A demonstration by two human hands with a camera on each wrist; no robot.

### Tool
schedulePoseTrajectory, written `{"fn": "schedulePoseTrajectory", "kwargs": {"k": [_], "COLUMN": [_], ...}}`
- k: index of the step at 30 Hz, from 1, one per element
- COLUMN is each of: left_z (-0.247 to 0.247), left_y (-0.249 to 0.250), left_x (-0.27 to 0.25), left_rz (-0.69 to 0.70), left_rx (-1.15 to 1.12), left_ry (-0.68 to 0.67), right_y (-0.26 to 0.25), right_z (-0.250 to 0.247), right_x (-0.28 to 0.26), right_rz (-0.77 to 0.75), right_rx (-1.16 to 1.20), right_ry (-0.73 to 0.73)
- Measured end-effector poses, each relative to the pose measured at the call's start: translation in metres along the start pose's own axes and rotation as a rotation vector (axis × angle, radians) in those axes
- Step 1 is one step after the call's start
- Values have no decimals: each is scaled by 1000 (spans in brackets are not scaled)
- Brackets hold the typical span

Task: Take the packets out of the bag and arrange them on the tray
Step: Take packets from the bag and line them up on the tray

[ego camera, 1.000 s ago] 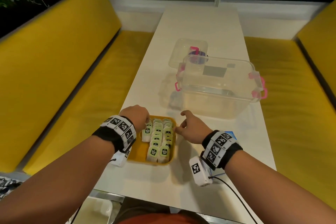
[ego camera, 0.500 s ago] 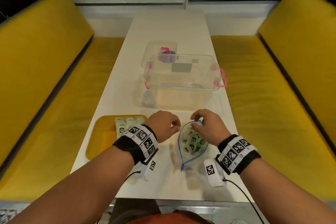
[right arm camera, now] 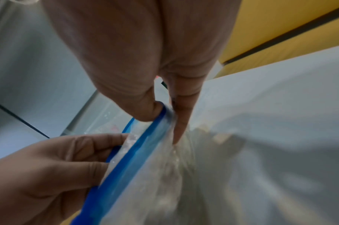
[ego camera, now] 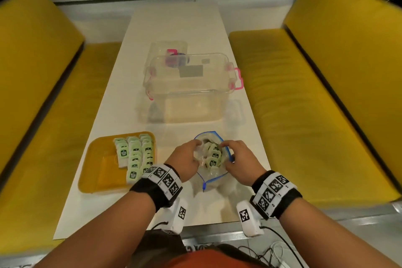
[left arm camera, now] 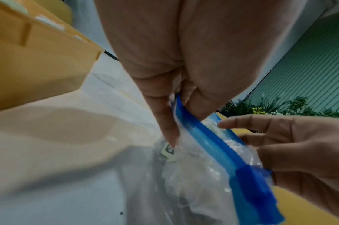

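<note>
1. Both hands are off the tray (ego camera: 91, 172) now and over at the bag (ego camera: 212, 172), which sits on the surface just right of the tray, toward the near edge. Half a second back they were only arriving at its blue rim; now the mouth is pulled wide open.
2. What that means: by my read, a fresh batch is about to come out. The tray already carries neat rows of packets (ego camera: 136, 156) along its right side, with its left side bare yellow (plenty of room yet).
3. More packets in the bag (ego camera: 214, 156) show through the open mouth, green-and-white, heaped loosely.
4. Left hand (ego camera: 185, 160): grip clamped on the bag's left rim, thumb and fingers pinching the blue zip strip, as the left wrist view shows plainly.
5. Right hand (ego camera: 238, 159): same story on the right rim, thumb and forefinger pinched on the blue strip, palm down.
6. Beyond the bag, a clear box (ego camera: 189, 91) stands at mid-surface, untouched.
</note>
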State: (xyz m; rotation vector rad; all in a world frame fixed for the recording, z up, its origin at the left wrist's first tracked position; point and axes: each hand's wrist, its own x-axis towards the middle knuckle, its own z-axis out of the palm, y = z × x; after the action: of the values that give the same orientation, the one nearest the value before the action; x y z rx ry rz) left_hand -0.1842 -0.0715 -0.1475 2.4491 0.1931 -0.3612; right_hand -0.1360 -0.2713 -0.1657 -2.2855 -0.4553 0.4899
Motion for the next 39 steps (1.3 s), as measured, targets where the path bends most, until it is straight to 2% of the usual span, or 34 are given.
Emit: {"fn": "schedulePoseTrajectory", "kwargs": {"k": [2,5,10,15,17,21,24,29,33,36,39], "left_z": [1,3,16,11,3,-6,-10,-11,-15,-18,-24], "left_y": [1,-2,-12,-7,-2,8,21,31,31,30,32], "left_x": [-3,-3,-2,2,4,3,2,4,5,5,5], "left_rz": [24,15,-122,-147,-138,-41,78,167,196,211,227], "left_rx": [-53,-48,143,286,328,323,263,410,512,549,532], "left_ry": [20,30,-39,19,30,110,170,-23,-153,-168,-160], "right_y": [0,8,26,21,16,8,0,-6,-7,-9,-14], "right_z": [0,1,11,12,11,6,5,4,-3,-8,-13], "right_x": [-1,-1,-3,2,2,6,14,20,17,17,16], "right_rz": [-47,-63,-39,-44,-76,-171,-200,-167,-167,-168,-99], "right_rx": [67,76,33,-70,-131,-200,-238,-312,-93,89,239], "right_ry": [39,18,-40,-35,18,183,188,145,199,232,241]}}
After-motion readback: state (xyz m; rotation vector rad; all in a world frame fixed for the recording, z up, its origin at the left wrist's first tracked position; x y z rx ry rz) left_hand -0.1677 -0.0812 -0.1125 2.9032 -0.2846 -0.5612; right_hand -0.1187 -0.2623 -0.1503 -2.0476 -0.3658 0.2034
